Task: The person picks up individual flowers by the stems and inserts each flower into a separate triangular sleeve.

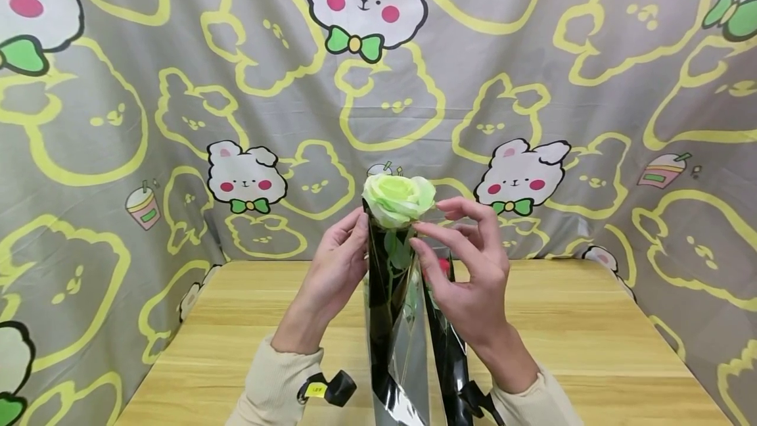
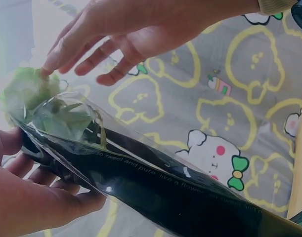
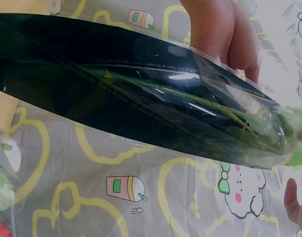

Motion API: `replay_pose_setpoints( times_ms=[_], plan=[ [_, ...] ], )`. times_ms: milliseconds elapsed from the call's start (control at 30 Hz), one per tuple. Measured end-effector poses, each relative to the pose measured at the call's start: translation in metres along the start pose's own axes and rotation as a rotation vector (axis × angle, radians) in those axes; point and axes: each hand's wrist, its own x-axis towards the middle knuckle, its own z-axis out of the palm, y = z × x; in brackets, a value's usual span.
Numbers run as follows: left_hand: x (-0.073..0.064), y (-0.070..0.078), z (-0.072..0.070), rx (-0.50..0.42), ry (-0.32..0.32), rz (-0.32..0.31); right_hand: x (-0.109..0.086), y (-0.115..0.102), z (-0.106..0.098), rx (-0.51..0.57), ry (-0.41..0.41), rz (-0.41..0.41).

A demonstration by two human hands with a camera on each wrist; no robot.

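Note:
A pale green artificial rose [image 1: 393, 199] stands upright in a tall black-and-clear wrapping sleeve [image 1: 381, 321], its bloom above the sleeve's rim. My left hand [image 1: 337, 261] grips the sleeve just below the bloom, thumb along its left edge. On the other side my right hand [image 1: 473, 275] has its fingers spread and slightly bent, with fingertips at the petals and the sleeve's upper right edge. In the left wrist view, one right fingertip touches the bloom [image 2: 29, 94]. Leaves and a green stem [image 3: 165, 89] show through the sleeve in the right wrist view.
Behind the right hand, another black sleeve [image 1: 446, 347] with a red bloom [image 1: 443, 265] lies on the wooden table [image 1: 236, 334], partly hidden. A grey curtain [image 1: 284, 110] with cartoon bears and rabbits hangs around the table's back and sides.

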Motion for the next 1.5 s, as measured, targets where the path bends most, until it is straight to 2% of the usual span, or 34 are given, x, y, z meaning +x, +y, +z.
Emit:
replay_pose_setpoints(
  times_ms=[167, 400, 633, 1067, 1167, 1300, 1400, 1500],
  plan=[
    [0.0, -0.001, 0.0, 0.015, -0.018, -0.001, 0.001, 0.001, 0.001, -0.01, -0.04, -0.013],
    [0.001, -0.001, 0.001, 0.025, -0.039, -0.01, 0.0, 0.003, -0.001, -0.036, -0.06, 0.016],
    [0.001, -0.002, 0.002, 0.04, -0.02, -0.024, -0.002, 0.005, -0.002, -0.058, -0.054, 0.013],
    [0.003, -0.005, 0.002, 0.09, 0.013, -0.014, 0.014, 0.003, -0.003, -0.087, -0.107, 0.002],
    [0.005, -0.005, 0.001, 0.091, 0.0, 0.002, 0.02, 0.003, -0.005, -0.075, -0.171, 0.064],
    [0.008, -0.004, -0.001, 0.083, -0.008, 0.022, 0.03, 0.001, -0.01, -0.007, -0.309, 0.215],
    [0.009, -0.003, -0.001, 0.071, 0.01, 0.041, 0.039, -0.001, -0.014, 0.045, -0.405, 0.319],
    [0.01, -0.001, -0.001, 0.069, 0.055, 0.061, 0.047, -0.003, -0.017, 0.049, -0.488, 0.367]
  ],
)
